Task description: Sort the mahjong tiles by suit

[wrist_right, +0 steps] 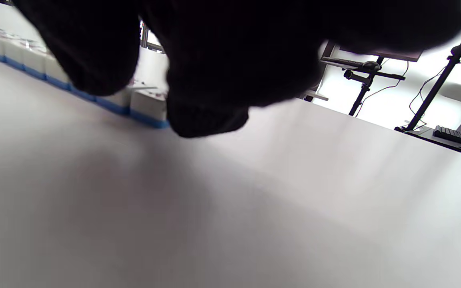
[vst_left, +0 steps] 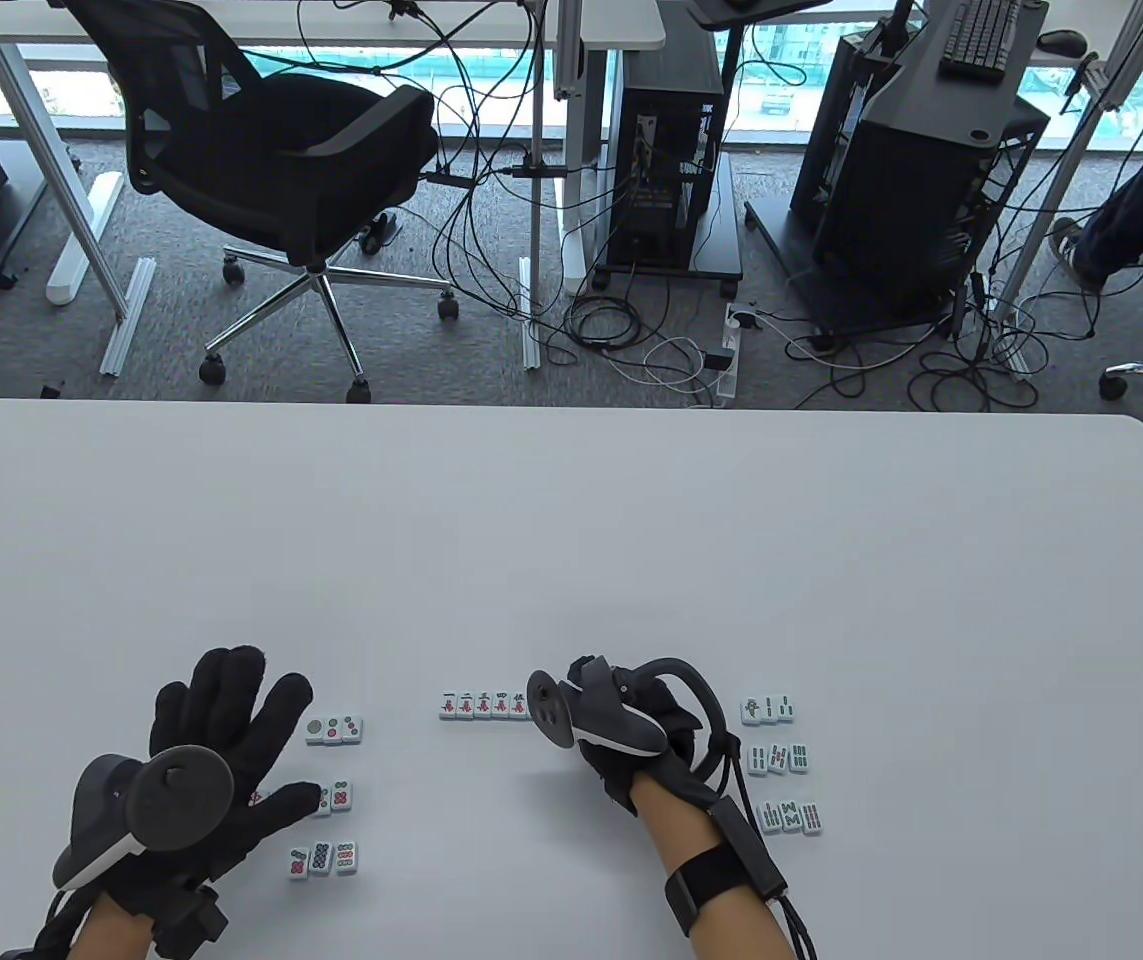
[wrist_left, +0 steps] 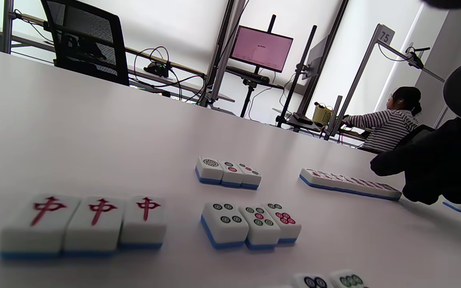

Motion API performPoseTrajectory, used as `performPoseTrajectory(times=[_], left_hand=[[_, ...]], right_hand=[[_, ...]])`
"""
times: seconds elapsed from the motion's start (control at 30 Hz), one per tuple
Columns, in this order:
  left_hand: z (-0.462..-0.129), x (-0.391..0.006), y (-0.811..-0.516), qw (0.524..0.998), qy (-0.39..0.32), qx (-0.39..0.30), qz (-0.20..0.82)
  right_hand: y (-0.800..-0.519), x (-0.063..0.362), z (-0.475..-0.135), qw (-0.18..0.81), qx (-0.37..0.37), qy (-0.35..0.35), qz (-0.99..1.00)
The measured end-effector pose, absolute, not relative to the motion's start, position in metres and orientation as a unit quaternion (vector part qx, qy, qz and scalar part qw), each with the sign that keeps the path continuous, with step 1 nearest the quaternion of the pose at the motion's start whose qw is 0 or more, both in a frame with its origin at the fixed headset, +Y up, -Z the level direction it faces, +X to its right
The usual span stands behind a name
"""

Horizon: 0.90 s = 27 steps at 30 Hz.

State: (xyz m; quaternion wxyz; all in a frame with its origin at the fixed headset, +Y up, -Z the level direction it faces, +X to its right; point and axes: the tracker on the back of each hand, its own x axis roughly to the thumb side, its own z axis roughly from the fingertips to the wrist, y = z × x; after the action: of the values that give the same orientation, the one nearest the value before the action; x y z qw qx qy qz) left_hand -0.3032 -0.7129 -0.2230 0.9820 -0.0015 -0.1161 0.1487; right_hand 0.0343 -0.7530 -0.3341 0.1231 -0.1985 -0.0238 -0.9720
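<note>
While our spread, empty left hand (vst_left: pixel 221 740) rests on the desk (vst_left: pixel 571 520) over the red-dragon tiles (wrist_left: pixel 82 224), our right hand (vst_left: pixel 621 735), grip hidden, should nudge the character row (vst_left: pixel 484 704) flush, gently.

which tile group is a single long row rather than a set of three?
The row of white, blue-backed mahjong tiles with red character marks, mid-table at the right hand. Every other visible group, circles left and bamboo right, is a triplet.
</note>
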Motion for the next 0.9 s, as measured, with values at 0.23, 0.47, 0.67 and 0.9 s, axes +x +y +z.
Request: performPoseTrajectory(times=[0.23, 0.47, 0.67, 0.9], left_hand=[[-0.223, -0.302, -0.713, 0.982, -0.119, 0.001, 0.144], [-0.223, -0.299, -0.717, 0.983, -0.129, 0.007, 0.134], [-0.225, -0.294, -0.723, 0.984, -0.137, 0.006, 0.115], [-0.227, -0.295, -0.729, 0.987, -0.128, -0.004, 0.102]], right_hand=[[-0.718, 0.076, -0.304, 0.063, -0.178, 0.028, -0.982], [-0.7, 0.135, -0.265, 0.018, -0.144, 0.078, -0.986], [-0.709, 0.175, -0.241, 0.002, -0.119, 0.089, -0.989], [-0.73, 0.198, -0.238, -0.007, -0.09, 0.091, -0.992]])
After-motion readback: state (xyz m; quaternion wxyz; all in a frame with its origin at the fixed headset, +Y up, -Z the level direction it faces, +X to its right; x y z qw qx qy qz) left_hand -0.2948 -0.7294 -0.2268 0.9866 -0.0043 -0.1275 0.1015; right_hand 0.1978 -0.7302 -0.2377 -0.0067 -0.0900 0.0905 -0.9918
